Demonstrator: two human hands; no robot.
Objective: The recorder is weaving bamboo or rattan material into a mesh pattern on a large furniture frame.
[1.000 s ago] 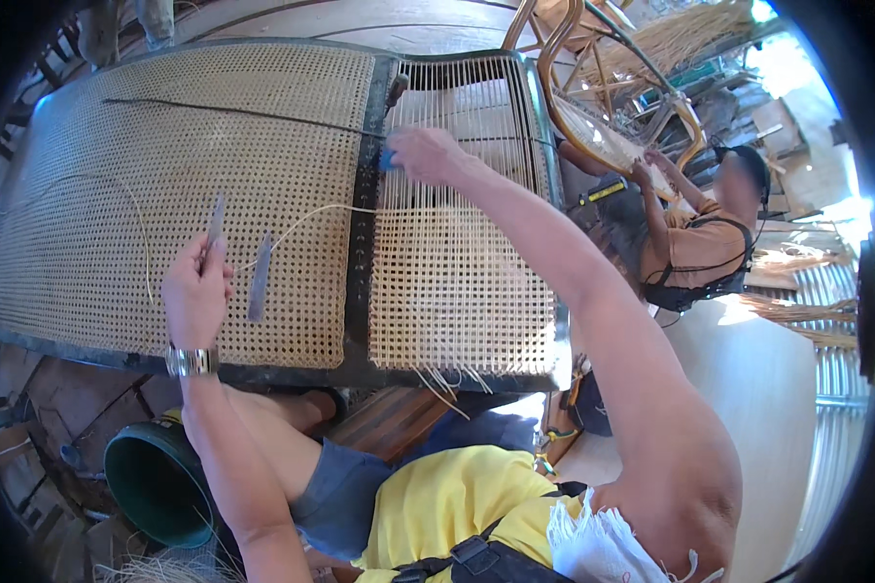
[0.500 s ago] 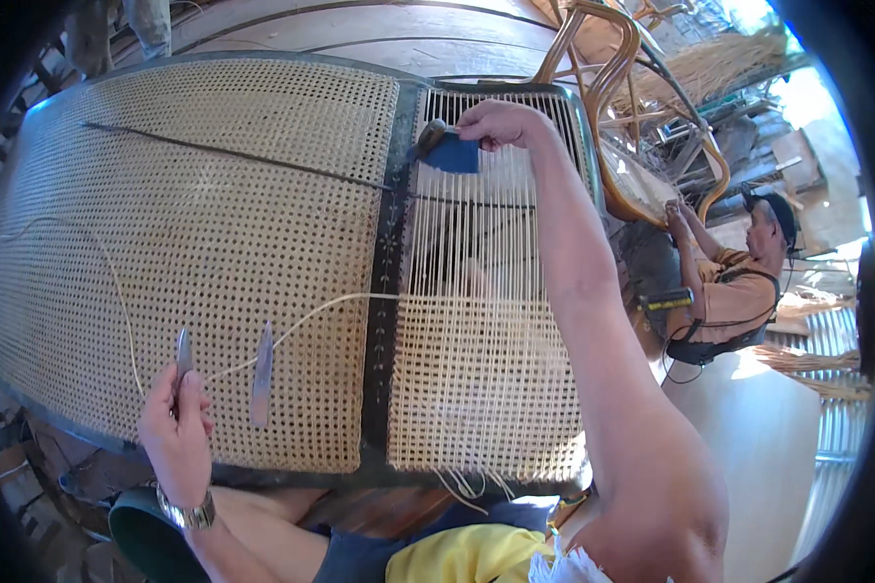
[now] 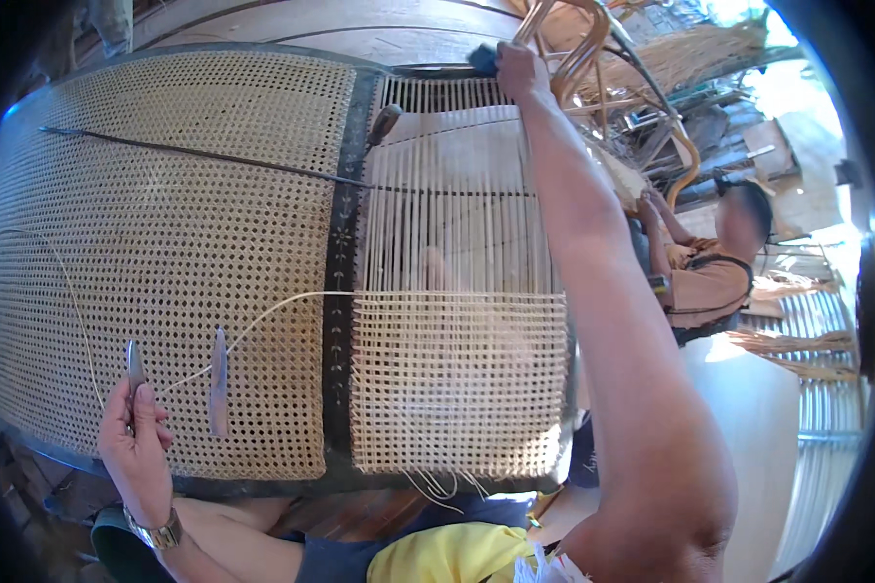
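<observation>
In my left hand [image 3: 138,447], closed near the panel's near left edge, is a pointed metal tool [image 3: 133,360] with its tip upward. My right hand [image 3: 522,72] reaches past the far edge, closed on a small dark blue piece [image 3: 483,60]; its kind is unclear. A woven cane panel [image 3: 204,253] fills the left of a dark frame [image 3: 336,262]. Right of the divider, the weave [image 3: 457,379] is close near me; mostly lengthwise strands show farther off. From it a loose cane strand [image 3: 306,293] curves toward my left hand. A flat pointed blade [image 3: 219,384] lies on the left panel.
A dark thin rod [image 3: 214,153] crosses both panels. Near the divider's far end rests a wooden-handled tool [image 3: 385,122]. Bent cane furniture [image 3: 578,49] stands at the far right. Another person [image 3: 710,262] works at the right. Cut strand ends [image 3: 442,489] hang over the near edge.
My right hand has carried the blue piece away from the wooden handle, over the frame's far edge. The left hand keeps its hold on the pointed tool. The whole view has shifted slightly.
</observation>
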